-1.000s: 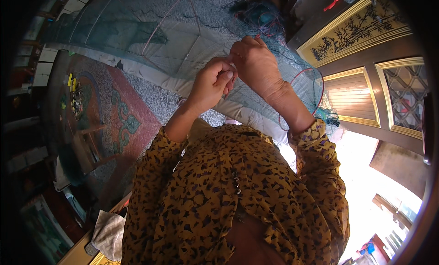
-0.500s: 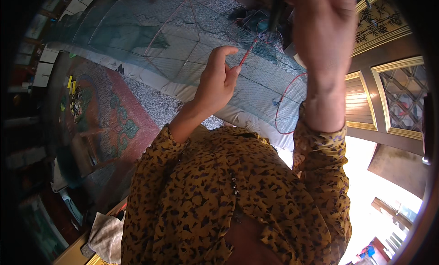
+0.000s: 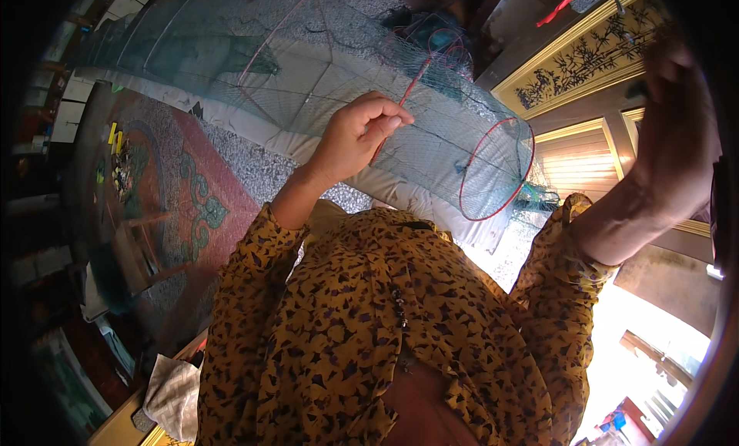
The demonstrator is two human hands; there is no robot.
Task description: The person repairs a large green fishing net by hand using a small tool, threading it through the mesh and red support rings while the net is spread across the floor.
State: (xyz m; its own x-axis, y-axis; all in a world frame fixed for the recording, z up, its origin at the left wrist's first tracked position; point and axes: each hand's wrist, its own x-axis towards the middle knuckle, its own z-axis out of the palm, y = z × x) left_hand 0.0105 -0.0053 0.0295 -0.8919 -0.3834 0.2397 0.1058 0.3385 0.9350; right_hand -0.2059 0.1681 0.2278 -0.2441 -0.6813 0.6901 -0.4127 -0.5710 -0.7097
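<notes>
A long green mesh net trap [image 3: 296, 84] with wire hoops stretches across in front of me over pale cloth. My left hand [image 3: 362, 132] is closed, thumb and fingers pinching a red hoop [image 3: 416, 82] of the net, which shows nearly edge-on. To the right, a round red end hoop [image 3: 533, 155] holds the mesh spread. My right hand [image 3: 677, 134] is raised at the far right, away from the net. Its fingers lie in shadow at the picture's rim; a small dark thing beside them is too unclear to name.
Wooden panelling with gold trim [image 3: 593, 68] stands at the right. Pale cloth [image 3: 262, 130] lies under the net. A patterned red and grey floor [image 3: 212, 161] shows at the left, with a wooden stool [image 3: 142, 249]. A beige cloth [image 3: 173, 392] hangs at the lower left.
My right hand has swung from above the net out to the far right. My left hand has shifted slightly left and its fingers have closed on the red hoop. The round end hoop is now uncovered.
</notes>
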